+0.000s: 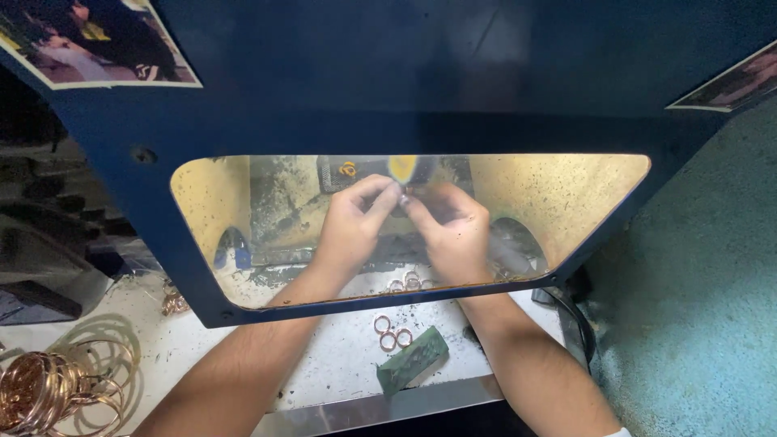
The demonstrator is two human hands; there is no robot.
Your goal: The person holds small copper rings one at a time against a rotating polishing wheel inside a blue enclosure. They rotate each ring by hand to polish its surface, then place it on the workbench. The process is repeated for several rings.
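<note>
Nearest, on the white bench (340, 364), three copper rings (392, 333) lay untouched beside a green block (413, 359); more rings (409, 282) waited behind the window. Farther in, left hand (350, 226) and right hand (453, 231) pinched one small ring (405, 193) against the yellow wheel (403, 167), polishing apparently underway.

The small piece pinched between the fingertips of the left hand (354, 222) and right hand (453, 231) is too small and too covered by fingers to identify. The yellow wheel (403, 167) just above them is blurred, and the blue hood (388, 89) hides its upper part. Both forearms are cut by the bottom edge. The hood's lower rim covers part of the rings (409, 282) lying behind it. The bundle of copper-coloured bangles (40, 388) runs off the left and bottom edges. Two photographs (97, 40) on the hood are cropped by the picture's corners, their content unclear.
</note>
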